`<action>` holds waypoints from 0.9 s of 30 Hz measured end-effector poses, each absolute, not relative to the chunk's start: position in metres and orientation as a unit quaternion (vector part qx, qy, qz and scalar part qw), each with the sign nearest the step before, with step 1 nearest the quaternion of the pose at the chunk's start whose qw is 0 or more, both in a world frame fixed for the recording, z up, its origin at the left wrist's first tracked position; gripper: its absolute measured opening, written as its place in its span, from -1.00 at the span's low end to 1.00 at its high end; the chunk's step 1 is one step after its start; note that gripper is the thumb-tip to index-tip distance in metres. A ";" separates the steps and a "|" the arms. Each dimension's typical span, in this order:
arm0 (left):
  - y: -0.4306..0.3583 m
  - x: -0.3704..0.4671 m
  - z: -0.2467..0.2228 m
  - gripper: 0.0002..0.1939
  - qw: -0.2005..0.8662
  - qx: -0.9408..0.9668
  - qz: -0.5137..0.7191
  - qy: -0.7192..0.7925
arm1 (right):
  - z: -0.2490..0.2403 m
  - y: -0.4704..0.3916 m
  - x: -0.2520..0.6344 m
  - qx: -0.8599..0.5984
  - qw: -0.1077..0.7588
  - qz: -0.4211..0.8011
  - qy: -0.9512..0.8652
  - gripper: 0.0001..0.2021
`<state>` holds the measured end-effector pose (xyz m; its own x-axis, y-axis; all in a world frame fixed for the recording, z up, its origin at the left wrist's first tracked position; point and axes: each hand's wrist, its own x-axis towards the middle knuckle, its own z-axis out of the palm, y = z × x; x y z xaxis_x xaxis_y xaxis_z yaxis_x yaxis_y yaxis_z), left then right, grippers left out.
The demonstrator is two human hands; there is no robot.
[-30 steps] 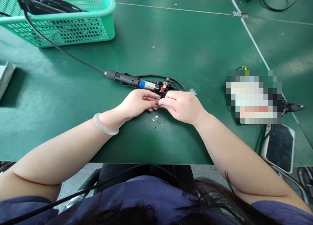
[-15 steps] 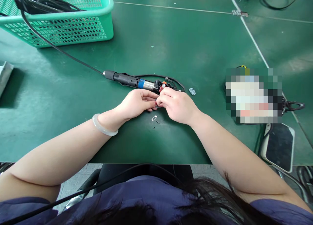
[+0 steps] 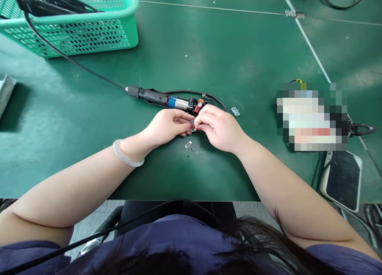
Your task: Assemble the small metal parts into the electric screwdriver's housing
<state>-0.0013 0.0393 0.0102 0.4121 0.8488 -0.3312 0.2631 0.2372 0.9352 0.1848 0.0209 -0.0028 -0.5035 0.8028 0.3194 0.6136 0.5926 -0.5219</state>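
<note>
Between thumb and fingers, my left hand [image 3: 170, 125] pinches a small dark metallic part [image 3: 192, 126]. My right hand [image 3: 219, 127] has its thumb and index finger closed at the right side of that part; whether a tiny piece is in them I cannot make out. Just beyond both hands lies a black power tool [image 3: 155, 98] with a blue band, a silver section and a red and orange piece [image 3: 199, 105] at its right end. A cable runs off its left end. A small white rectangular frame [image 3: 188, 144] and tiny dark bits [image 3: 192, 149] lie below the hands.
A green plastic basket [image 3: 89, 32] holding black cables stands at the upper left. A small greyish clear piece [image 3: 235, 111] lies right of the tool. Farther right are a blurred-out object [image 3: 310, 119] and a phone [image 3: 343, 179] by the table's front edge.
My right hand has shifted slightly right and its fingers have drawn back, so more of the small metallic part shows. My left hand stays where it was.
</note>
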 end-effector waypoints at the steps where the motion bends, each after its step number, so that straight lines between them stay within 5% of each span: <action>1: 0.039 -0.001 0.010 -0.78 0.616 0.573 0.237 0.487 | -0.003 0.021 0.185 -0.418 0.269 0.182 -0.849 -0.85; 8: 0.038 -0.002 0.009 -0.78 0.615 0.574 0.239 0.485 | -0.005 0.022 0.185 -0.435 0.243 0.168 -0.850 -0.86; 19: 0.040 -0.002 0.008 -0.76 0.637 0.536 0.253 0.492 | 0.001 0.013 0.180 -0.395 0.158 -0.077 -0.902 -0.72; 27: 0.041 -0.002 0.008 -0.76 0.645 0.531 0.255 0.486 | 0.001 0.014 0.180 -0.405 0.176 -0.061 -0.895 -0.72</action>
